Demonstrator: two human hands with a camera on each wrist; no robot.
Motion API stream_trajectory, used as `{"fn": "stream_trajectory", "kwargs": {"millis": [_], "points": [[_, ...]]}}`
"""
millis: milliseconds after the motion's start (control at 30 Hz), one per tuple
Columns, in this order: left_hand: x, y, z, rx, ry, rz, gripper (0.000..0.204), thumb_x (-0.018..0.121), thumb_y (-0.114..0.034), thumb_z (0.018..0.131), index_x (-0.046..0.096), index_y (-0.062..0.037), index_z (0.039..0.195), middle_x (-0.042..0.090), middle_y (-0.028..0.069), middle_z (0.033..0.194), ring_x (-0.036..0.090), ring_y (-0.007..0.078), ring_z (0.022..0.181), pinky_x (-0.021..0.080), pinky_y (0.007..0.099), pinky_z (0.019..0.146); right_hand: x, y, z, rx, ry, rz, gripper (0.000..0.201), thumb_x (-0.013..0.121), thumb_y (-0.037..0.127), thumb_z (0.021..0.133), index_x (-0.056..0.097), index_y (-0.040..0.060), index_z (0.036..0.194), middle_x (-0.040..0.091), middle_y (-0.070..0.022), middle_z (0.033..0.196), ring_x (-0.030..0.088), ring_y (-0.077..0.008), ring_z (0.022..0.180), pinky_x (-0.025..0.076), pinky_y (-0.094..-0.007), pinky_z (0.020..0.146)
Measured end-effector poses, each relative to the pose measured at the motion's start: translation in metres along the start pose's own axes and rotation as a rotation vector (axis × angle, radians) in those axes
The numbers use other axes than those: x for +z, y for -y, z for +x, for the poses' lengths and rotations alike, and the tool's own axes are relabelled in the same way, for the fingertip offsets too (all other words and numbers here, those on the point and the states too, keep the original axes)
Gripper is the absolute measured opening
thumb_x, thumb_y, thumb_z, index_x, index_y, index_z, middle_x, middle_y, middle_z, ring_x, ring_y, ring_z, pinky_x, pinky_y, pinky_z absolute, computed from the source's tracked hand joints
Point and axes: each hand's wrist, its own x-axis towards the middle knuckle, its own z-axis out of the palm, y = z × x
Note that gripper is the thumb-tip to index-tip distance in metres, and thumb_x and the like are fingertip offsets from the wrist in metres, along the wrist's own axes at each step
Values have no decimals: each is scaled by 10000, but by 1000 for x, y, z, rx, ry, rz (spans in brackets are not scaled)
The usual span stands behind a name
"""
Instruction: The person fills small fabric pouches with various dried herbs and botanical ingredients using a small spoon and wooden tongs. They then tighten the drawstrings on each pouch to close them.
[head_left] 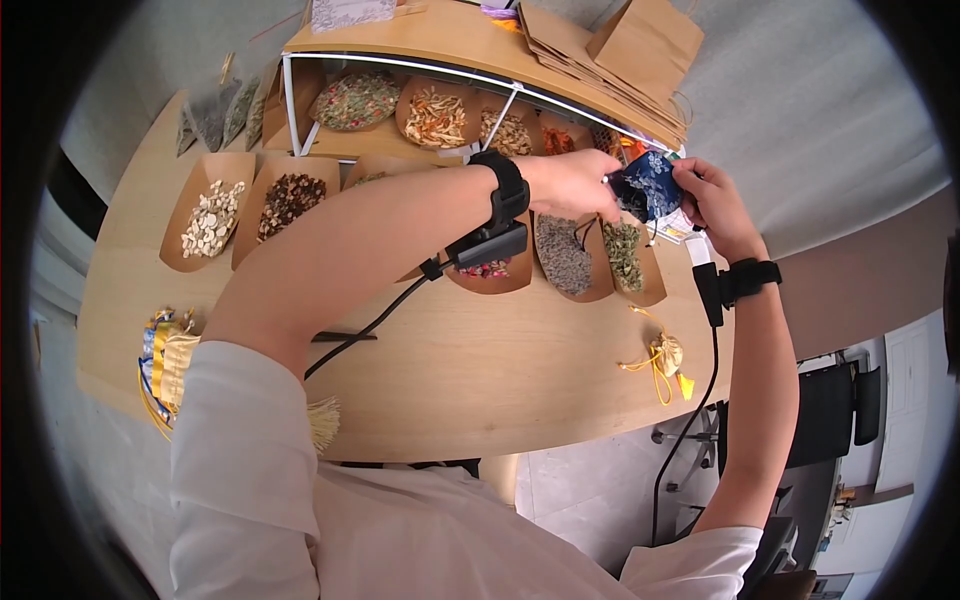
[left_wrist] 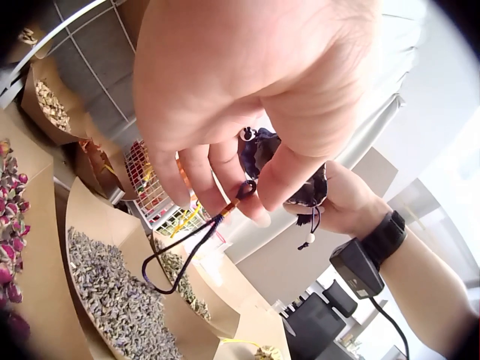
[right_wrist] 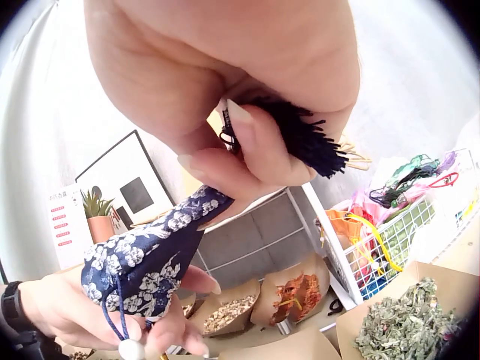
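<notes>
A navy blue drawstring pouch (head_left: pixel 650 186) with white flowers hangs between both hands above the back right of the table. My left hand (head_left: pixel 575 184) holds the pouch near its gathered mouth, where a white bead (right_wrist: pixel 131 349) dangles on a cord. In the left wrist view a dark cord loop (left_wrist: pixel 178 259) with an orange binding hangs from the left fingers. My right hand (head_left: pixel 718 205) pinches the pouch's opposite end, and a dark blue tassel (right_wrist: pixel 309 139) sticks out of its curled fingers. Below the hands sit paper trays of lavender (head_left: pixel 565 255) and dried green leaves (head_left: pixel 622 256).
More paper trays, including white slices (head_left: pixel 212 218) and dark pieces (head_left: pixel 292 205), line the table's back. Behind them is a white-framed shelf (head_left: pixel 400 66) with paper bags (head_left: pixel 640 45) on top. A gold pouch (head_left: pixel 665 352) lies at front right, other pouches (head_left: pixel 168 360) at left.
</notes>
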Motion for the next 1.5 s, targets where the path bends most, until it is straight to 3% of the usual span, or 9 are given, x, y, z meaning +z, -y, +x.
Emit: {"fn": "stream_trajectory", "kwargs": {"millis": [167,333,567,633,833,867,933,1067,1500], "points": [[-9,-9,5,100,-6,-17,440,675,-61,905,576,33,1324,694,73,964,683,132,871,530,261,770,-8,-3,1,34,-18,64,139,569,186,1044,639,71,1081,507,60,678,418,-32,524,261,-215,458],[-14,-24,0,115,-52,89,315,685,-98,915,659,41,1197,690,45,870,590,84,652,483,239,607,-7,-13,-1,67,13,187,152,530,162,1057,629,54,1100,534,48,708,425,-36,514,276,-212,443],[-17,-29,-3,149,-111,152,206,680,-195,939,696,10,931,669,15,754,537,75,610,452,269,564,20,-28,-5,149,132,127,183,481,115,1025,636,48,1094,666,-32,808,516,-58,566,345,-216,455],[-17,-28,-2,234,-193,259,229,704,-198,863,695,9,764,682,88,696,622,171,615,501,348,623,28,-31,-8,133,241,112,170,488,136,1027,628,68,1097,691,-28,822,525,-47,579,339,-206,460],[-15,-34,-10,334,-283,580,231,679,-206,899,685,-8,780,641,80,621,618,156,576,481,334,565,48,-33,-12,161,332,24,136,544,88,1001,658,41,1058,713,-59,880,620,-83,684,464,-221,556],[-15,-35,-11,334,-283,580,231,679,-206,899,685,-8,780,641,80,621,618,156,576,481,334,565,50,-36,-13,133,306,20,124,558,45,977,659,31,1048,719,-56,942,658,-92,782,515,-219,649],[-15,-37,-16,310,-316,569,212,680,-193,822,694,-5,724,666,203,694,664,344,674,530,424,659,53,-41,-12,12,196,16,120,576,28,957,652,26,1050,714,-45,951,661,-90,813,521,-217,684],[-18,-34,-16,294,-343,626,216,672,-196,819,691,-11,707,666,204,688,676,352,685,538,437,667,51,-40,-13,-307,-136,-134,166,622,-31,892,629,13,1052,661,11,873,624,-61,792,498,-204,712],[-19,-38,-10,335,-344,717,218,663,-168,832,643,2,697,644,140,620,634,284,576,504,406,591,44,15,-72,-393,32,-381,196,645,46,946,694,-21,1123,482,65,674,417,-14,617,342,-226,544]]}}
